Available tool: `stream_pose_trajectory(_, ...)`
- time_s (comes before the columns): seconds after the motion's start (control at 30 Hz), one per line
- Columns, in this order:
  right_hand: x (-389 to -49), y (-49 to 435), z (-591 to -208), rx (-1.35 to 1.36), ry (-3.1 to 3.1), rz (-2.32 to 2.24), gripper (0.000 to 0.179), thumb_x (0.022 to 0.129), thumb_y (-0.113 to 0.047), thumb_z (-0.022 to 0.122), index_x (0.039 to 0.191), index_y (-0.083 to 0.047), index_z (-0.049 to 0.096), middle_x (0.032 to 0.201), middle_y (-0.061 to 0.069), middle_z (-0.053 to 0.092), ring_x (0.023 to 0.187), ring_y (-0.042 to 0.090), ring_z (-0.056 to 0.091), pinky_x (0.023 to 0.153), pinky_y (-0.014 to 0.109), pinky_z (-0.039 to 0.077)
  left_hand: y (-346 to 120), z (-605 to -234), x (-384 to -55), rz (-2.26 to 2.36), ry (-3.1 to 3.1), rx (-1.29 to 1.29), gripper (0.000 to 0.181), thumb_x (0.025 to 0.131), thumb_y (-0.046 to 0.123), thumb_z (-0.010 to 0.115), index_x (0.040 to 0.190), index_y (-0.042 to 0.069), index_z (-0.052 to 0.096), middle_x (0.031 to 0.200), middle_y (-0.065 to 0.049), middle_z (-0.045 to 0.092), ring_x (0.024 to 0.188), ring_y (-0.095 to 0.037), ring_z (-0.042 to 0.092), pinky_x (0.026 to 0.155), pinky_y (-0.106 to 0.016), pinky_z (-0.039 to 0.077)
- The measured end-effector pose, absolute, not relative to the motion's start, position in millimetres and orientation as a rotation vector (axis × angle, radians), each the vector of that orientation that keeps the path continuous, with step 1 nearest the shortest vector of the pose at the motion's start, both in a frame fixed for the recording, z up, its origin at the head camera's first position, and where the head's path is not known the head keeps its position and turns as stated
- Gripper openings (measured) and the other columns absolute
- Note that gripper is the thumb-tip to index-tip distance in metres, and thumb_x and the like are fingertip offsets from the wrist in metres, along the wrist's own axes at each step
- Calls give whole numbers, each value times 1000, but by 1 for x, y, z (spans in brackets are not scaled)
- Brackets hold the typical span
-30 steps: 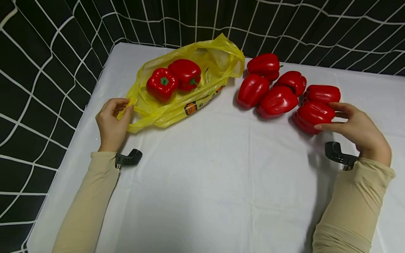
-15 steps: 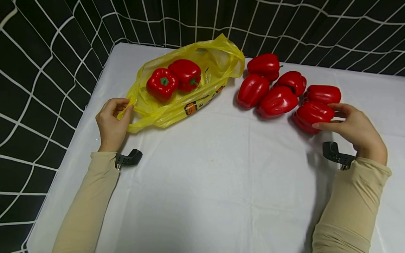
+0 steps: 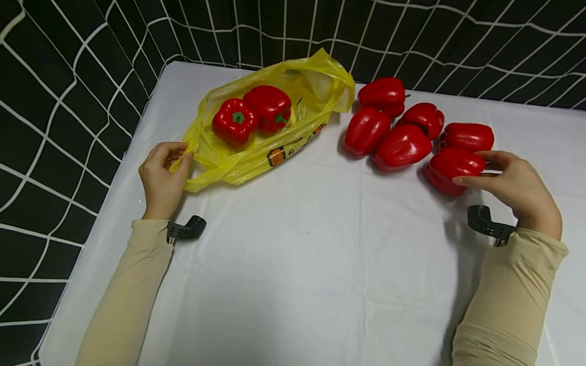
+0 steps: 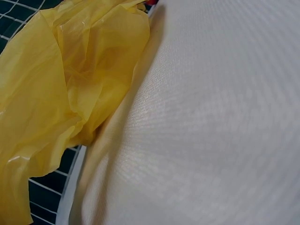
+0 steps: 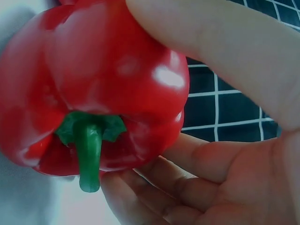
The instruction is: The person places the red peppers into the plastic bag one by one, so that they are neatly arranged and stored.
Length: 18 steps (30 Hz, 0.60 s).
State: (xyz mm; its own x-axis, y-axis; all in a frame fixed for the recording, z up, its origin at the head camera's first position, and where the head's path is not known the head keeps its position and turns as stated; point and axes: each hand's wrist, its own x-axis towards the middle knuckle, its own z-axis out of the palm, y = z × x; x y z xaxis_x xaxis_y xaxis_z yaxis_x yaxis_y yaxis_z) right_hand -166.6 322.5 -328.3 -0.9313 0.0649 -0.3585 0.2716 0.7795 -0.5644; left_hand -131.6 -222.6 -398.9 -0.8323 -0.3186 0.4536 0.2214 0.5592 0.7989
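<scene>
At the left, my left hand pinches the near-left edge of a yellow plastic bag. The bag lies with its mouth spread, and two red bell peppers with green stems rest in it. The left wrist view shows the crumpled bag but not the fingers. Over at the right, my right hand holds a red bell pepper between thumb and fingers. Seen from the right wrist, the thumb lies along one side of this pepper and the fingers along the other, with its green stem facing the camera.
Several more red bell peppers lie grouped between the bag and my right hand. One pepper sits just behind the held one. A white cloth covers the table. Black walls with white grid lines border its back and left.
My right hand has shifted slightly left over the last second, closer around the pepper, which has barely moved. The left hand and the bag stay in place.
</scene>
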Motion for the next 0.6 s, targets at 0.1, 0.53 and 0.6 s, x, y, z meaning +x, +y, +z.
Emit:
stream_pose_trajectory(0.1,-166,322,-328,269,2658,-918,103,81,-48,70,147,6,13,139,34,30,122,51,29,93,71,32,-223,-399,-132,-1253,-2230,77,16,82,-4,69,98,-8,66,92,-19,64,84,-17,56,75,-13,43)
stream_pose_trajectory(0.53,-162,320,-321,298,2719,-915,95,84,-49,66,147,6,19,139,33,31,121,50,29,93,69,33,-222,-398,-131,-1255,-2229,74,16,83,-3,69,98,-8,66,92,-19,64,84,-20,57,75,-13,44)
stream_pose_trajectory(0.6,-162,320,-321,294,2724,-924,94,84,-48,66,147,5,19,139,32,32,121,49,31,93,69,33,-222,-398,-132,-1254,-2227,71,16,83,-3,69,98,-8,66,92,-19,64,84,-19,57,75,-13,43)
